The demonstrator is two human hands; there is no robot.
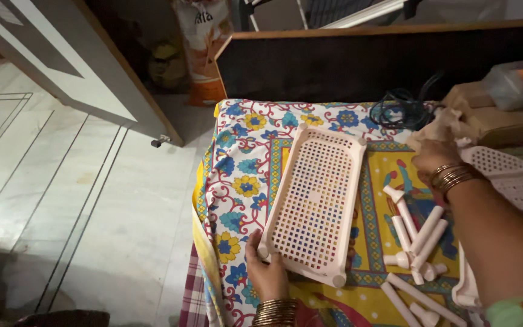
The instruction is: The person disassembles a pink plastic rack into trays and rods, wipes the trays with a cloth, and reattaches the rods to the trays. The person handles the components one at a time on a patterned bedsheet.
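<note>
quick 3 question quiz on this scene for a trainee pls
1. True or false: the left hand grips the near corner of the perforated tray.
2. The loose white tubes lie: A) on the floor B) on the floral cloth right of the tray C) inside the tray.
3. What does the right hand reach toward?

Key: 1 true. 2 B. 3 The crumpled wrapping beside a second perforated tray.

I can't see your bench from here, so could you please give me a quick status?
Left hand grips the perforated shelf tray at its near corner. Right hand rests by a second tray. Loose pegs lie between.
</note>
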